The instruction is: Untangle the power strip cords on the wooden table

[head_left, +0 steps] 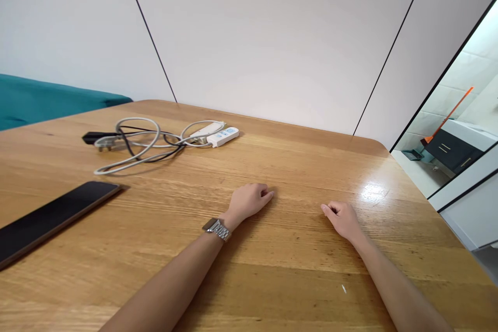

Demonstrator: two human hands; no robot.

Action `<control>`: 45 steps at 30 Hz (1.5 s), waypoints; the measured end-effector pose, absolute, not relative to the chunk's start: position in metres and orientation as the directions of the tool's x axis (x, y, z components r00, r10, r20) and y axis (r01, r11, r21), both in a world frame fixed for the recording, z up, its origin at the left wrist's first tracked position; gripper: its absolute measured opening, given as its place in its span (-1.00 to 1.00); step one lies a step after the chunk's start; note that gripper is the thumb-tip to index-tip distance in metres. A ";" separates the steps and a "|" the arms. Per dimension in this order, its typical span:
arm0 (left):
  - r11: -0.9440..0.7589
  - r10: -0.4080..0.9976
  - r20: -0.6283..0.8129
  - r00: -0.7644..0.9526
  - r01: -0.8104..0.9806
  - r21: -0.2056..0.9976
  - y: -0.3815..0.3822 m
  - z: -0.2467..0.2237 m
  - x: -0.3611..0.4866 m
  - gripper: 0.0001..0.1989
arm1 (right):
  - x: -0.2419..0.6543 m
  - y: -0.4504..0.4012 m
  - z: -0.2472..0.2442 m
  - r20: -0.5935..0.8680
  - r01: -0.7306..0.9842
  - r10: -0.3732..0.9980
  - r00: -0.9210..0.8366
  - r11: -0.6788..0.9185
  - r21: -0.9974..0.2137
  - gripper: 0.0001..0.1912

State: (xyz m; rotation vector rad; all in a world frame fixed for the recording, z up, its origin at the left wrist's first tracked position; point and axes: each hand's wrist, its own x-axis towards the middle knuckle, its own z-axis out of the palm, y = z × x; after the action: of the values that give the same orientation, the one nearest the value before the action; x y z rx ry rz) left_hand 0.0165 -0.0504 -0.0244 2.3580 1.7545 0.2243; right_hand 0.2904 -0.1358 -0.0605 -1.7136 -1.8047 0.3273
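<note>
My left hand (251, 199) rests on the wooden table (288, 249), its fingers curled into a loose fist with no object showing in it. A watch with a metal band (218, 228) is on that wrist. To the right, my right hand (342, 218) lies on the tabletop too, likewise closed, with the thumb against the curled fingers and nothing visible inside. The two hands are apart. Beyond my left hand are a white power strip (223, 137) and a second white strip (206, 131) close behind it, beside tangled grey and black cables.
A dark-screened tablet or similar flat device (50, 218) lies at the left. Plugs (105, 141) end the cables. A small white scrap (344, 288) is near my right forearm. A white panelled wall (264, 36) borders the table's back; a teal seat (50, 97) stands left.
</note>
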 end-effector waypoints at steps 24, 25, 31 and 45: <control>-0.282 0.957 0.010 0.289 0.928 0.245 -0.049 -0.026 0.017 -0.64 | 0.291 -0.136 -0.061 0.266 0.807 0.963 0.041 0.125 -0.577 -0.53; -0.284 0.957 0.013 0.290 0.927 0.243 -0.049 -0.027 0.017 -0.64 | 0.291 -0.136 -0.062 0.267 0.809 0.963 0.043 0.123 -0.575 -0.52; -0.286 0.956 0.009 0.292 0.927 0.245 -0.049 -0.027 0.016 -0.64 | 0.291 -0.135 -0.062 0.273 0.809 0.961 0.040 0.129 -0.573 -0.51; -0.283 0.957 0.010 0.289 0.930 0.233 -0.050 -0.026 0.017 -0.65 | 0.291 -0.135 -0.061 0.271 0.810 0.962 0.037 0.130 -0.572 -0.53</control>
State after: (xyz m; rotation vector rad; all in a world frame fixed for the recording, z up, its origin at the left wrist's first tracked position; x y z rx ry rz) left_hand 0.0168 -0.0495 -0.0255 2.3698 1.7581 0.2196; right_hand 0.2906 -0.1355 -0.0610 -1.7091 -1.8018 0.3203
